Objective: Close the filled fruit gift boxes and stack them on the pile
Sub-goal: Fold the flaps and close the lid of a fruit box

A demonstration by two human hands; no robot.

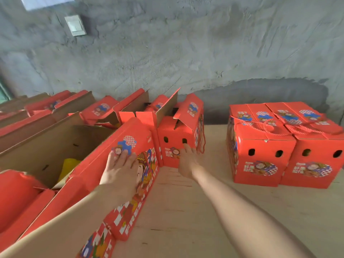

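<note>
1. My left hand [121, 164] lies flat, fingers straight, on the lid flap of the near box [134, 138], gripping nothing.
2. Right hand [188, 161] is open too, just touching the end of the next box [173, 135], whose flaps are up.
3. The closed pile [279, 146] sits on the counter [186, 211], well off right.

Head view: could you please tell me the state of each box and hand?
near box, open, flap up.
far box, open, top flaps raised.
two boxes on the right, closed, side by side.
left hand, flat on the near box's flap.
right hand, fingers straight, touching the far box's front.
</note>
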